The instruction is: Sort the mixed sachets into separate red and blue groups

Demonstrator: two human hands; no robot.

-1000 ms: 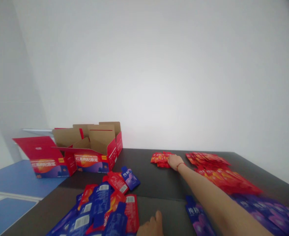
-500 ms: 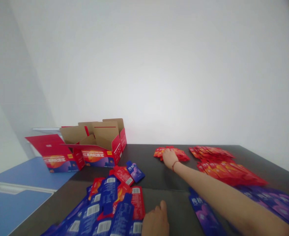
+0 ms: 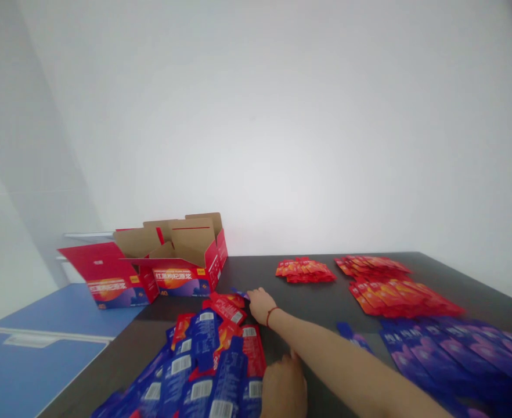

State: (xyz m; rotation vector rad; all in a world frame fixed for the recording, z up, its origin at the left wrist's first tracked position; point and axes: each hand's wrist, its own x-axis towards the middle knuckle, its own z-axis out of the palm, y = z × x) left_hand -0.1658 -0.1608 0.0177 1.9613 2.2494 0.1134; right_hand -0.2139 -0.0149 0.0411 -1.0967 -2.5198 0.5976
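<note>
My right hand (image 3: 259, 303) reaches across to the far edge of the mixed pile, its fingers closed at a blue pouch (image 3: 240, 294) that they partly cover. Close to me, my left hand (image 3: 284, 388) is beside the right edge of the pile, its back toward me. Its fingers are curled, blurred and partly hidden near my right forearm, so a hold cannot be made out. Between the boxes and my hands, blue pouches (image 3: 180, 366) with white barcode labels lie jumbled with red pouches (image 3: 252, 350).
Open red cartons (image 3: 181, 278) with raised brown flaps stand at the back left. Red pouch stacks (image 3: 306, 271), (image 3: 401, 296) lie toward the back and right. Overlapping blue pouches (image 3: 447, 354) fill the near right; another blue pouch (image 3: 346, 331) lies partly under my forearm.
My right hand has moved left from the small red stack to the blue pouch by the pile. My left hand is slightly further right in view, and the view has shifted a little.
</note>
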